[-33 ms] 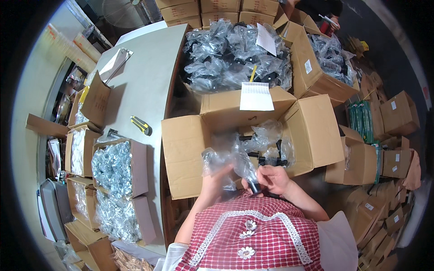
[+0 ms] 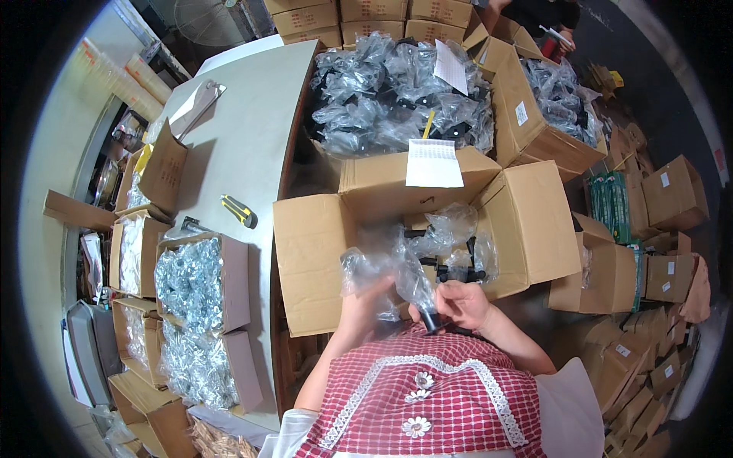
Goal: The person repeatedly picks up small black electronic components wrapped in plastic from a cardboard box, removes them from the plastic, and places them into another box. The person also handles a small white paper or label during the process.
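Partly hidden: right fingers [image 2: 450,300] pinched on bagged black tube [image 2: 431,323] | left fingers [image 2: 376,291] blurred, grip: cannot tell

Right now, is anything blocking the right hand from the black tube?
Nothing big that I can see: the right hand is right at the black tube, whose end pokes out below the clear bag. Whether thin plastic lies between fingers and tube is too small to tell.
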`<action>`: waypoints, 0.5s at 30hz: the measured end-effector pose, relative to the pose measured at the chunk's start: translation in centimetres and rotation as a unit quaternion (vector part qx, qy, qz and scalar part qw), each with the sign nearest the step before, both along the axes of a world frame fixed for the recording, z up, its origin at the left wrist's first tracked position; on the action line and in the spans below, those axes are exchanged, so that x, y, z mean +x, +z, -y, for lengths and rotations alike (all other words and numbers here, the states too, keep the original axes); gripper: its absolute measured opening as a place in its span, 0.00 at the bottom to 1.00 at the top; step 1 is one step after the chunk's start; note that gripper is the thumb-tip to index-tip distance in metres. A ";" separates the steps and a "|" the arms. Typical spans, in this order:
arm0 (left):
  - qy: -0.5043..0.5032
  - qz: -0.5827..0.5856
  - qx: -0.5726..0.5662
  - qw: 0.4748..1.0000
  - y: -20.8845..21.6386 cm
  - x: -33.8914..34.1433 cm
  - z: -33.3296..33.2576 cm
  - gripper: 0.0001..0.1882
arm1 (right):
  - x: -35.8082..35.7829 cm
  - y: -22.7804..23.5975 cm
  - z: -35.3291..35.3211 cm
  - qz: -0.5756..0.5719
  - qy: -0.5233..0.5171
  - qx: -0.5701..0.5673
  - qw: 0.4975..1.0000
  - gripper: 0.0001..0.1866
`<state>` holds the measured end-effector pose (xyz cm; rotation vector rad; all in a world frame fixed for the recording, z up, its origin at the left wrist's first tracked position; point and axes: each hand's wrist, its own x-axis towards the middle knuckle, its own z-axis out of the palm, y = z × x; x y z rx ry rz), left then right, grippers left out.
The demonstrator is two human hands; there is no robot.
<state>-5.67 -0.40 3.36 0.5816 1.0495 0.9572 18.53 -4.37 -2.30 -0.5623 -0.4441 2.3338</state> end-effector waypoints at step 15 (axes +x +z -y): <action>-0.317 -0.059 0.051 0.945 5.0 -3.3 0.5 0.28 | 0.9 4.6 2.0 0.037 0.001 0.039 0.999 0.03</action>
